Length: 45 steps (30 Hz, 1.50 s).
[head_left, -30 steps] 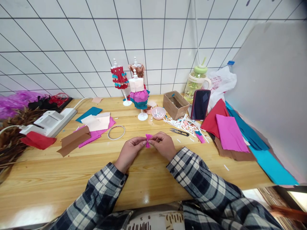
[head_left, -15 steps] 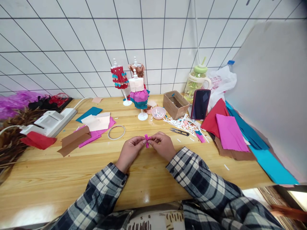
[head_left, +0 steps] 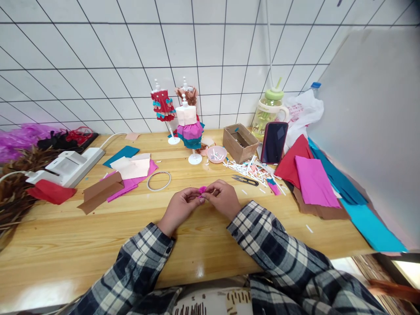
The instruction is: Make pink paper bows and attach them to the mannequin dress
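A small piece of magenta crepe paper (head_left: 202,190) is pinched between my two hands, just above the wooden table. My left hand (head_left: 182,205) grips its left side with thumb and fingertips. From the right, my right hand (head_left: 223,199) closes on it too, and the fingertips of both hands meet. Most of the paper is hidden by the fingers; only a crumpled tuft shows on top. To the left of my hands lies a roll of narrow tape (head_left: 159,180). Black thread snips (head_left: 245,180) lie just beyond my right hand.
Small dress forms in paper outfits (head_left: 190,127) stand at the back, beside a pink dish (head_left: 217,154) and a cardboard box (head_left: 240,142). White paper strips (head_left: 254,169), a phone (head_left: 274,142) and coloured paper sheets (head_left: 316,181) are on the right. A power strip (head_left: 67,168) sits left.
The magenta paper stood upright between the fingertips before; now it is bunched and mostly covered. My fingers have drawn closer together around it.
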Motion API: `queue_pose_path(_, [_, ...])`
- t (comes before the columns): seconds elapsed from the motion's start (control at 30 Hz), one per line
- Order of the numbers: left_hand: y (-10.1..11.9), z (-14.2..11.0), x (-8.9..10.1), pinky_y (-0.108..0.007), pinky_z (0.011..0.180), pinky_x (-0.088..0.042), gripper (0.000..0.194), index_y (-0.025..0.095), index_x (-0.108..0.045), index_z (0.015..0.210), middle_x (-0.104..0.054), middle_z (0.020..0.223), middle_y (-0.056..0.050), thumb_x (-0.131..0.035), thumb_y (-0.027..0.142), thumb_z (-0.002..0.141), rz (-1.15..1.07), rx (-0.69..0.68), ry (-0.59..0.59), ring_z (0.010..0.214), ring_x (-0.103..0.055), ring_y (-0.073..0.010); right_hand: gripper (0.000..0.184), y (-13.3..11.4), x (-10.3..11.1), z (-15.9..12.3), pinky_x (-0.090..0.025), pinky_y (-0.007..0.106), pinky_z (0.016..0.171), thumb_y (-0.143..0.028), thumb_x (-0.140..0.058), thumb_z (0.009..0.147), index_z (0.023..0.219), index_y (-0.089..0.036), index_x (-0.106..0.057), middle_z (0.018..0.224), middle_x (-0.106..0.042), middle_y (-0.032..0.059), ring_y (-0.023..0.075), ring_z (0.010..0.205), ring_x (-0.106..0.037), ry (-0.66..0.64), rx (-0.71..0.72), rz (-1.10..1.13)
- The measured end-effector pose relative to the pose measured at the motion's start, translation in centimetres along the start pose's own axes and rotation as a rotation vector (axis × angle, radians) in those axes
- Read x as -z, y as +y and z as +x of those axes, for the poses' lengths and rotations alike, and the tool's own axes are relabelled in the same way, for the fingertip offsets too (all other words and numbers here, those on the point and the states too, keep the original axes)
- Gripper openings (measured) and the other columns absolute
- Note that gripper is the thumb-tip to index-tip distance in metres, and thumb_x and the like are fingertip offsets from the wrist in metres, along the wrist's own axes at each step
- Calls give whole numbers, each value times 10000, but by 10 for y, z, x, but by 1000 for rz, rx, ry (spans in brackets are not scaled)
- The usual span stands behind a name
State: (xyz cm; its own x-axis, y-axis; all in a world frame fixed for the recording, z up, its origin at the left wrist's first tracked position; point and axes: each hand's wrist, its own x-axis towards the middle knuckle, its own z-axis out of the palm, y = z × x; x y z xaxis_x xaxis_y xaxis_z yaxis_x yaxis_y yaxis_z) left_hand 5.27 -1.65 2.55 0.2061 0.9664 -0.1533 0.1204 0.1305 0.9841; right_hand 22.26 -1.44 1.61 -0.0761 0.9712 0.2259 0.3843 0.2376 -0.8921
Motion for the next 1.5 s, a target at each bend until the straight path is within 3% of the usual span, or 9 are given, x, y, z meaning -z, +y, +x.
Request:
queue_pose_path(0.17, [-1, 0, 1, -389, 853, -524, 403, 161, -714, 898, -754, 917, -79, -801, 440, 620, 7, 25, -20, 861, -686, -238, 136, 2, 5, 4, -457, 237, 584, -305, -754, 711, 757, -186, -707, 739, -640, 7, 112, 610, -558, -23, -35, 19])
queue_pose_path(0.33, [-1, -1, 2, -375, 856, -514, 379, 162, -704, 890, -751, 909, -70, -812, 399, 616, -86, 52, -29, 857, -682, -226, 254, 6, 6, 7, -466, 232, 569, -336, -764, 674, 874, -185, -719, 761, -632, 8, 101, 591, -546, -86, -90, 136])
queue_pose_path(0.7, [8, -5, 0, -232, 685, -469, 454, 204, -462, 942, -722, 734, 13, -807, 292, 661, -240, 71, -52, 697, -672, -135, 407, 4, 5, 5, -423, 214, 441, -433, -765, 642, 925, -144, -723, 607, -605, -18, 75, 478, -457, -297, -438, 568])
queue_pose_path(1.07, [8, -6, -2, -272, 730, -479, 493, 207, -438, 965, -721, 784, 3, -807, 290, 649, -269, 75, -93, 735, -675, -151, 370, -4, 4, 5, -402, 177, 412, -359, -847, 529, 759, -151, -647, 583, -565, -41, 59, 473, -446, -347, -550, 688])
queue_pose_path(1.17, [8, -6, -2, -268, 710, -473, 485, 210, -429, 962, -709, 768, 11, -794, 304, 658, -251, 57, -90, 718, -668, -148, 423, -3, 12, 7, -446, 182, 439, -362, -818, 576, 908, -163, -647, 747, -616, -3, 85, 558, -525, -366, -486, 645])
queue_pose_path(1.3, [7, -6, -1, -246, 662, -451, 446, 216, -412, 954, -695, 734, 24, -761, 300, 689, -147, 37, -94, 683, -653, -138, 546, -1, 32, 12, -524, 242, 604, -363, -713, 717, 1228, -237, -569, 1112, -613, 57, 144, 836, -602, -360, -229, 505])
queue_pose_path(1.4, [3, -5, -1, -252, 664, -448, 422, 225, -395, 941, -689, 726, 27, -735, 297, 702, -42, 4, -129, 687, -645, -143, 426, -3, 37, 12, -503, 254, 693, -343, -700, 746, 1150, -218, -647, 1138, -631, 66, 160, 926, -592, -341, -15, 241])
queue_pose_path(1.5, [0, -5, -1, -278, 704, -462, 378, 228, -390, 953, -682, 755, 19, -692, 278, 732, 77, -61, -144, 717, -643, -151, 223, -3, 30, 9, -473, 248, 699, -288, -700, 748, 948, -192, -721, 946, -679, 44, 146, 836, -605, -338, 69, 38])
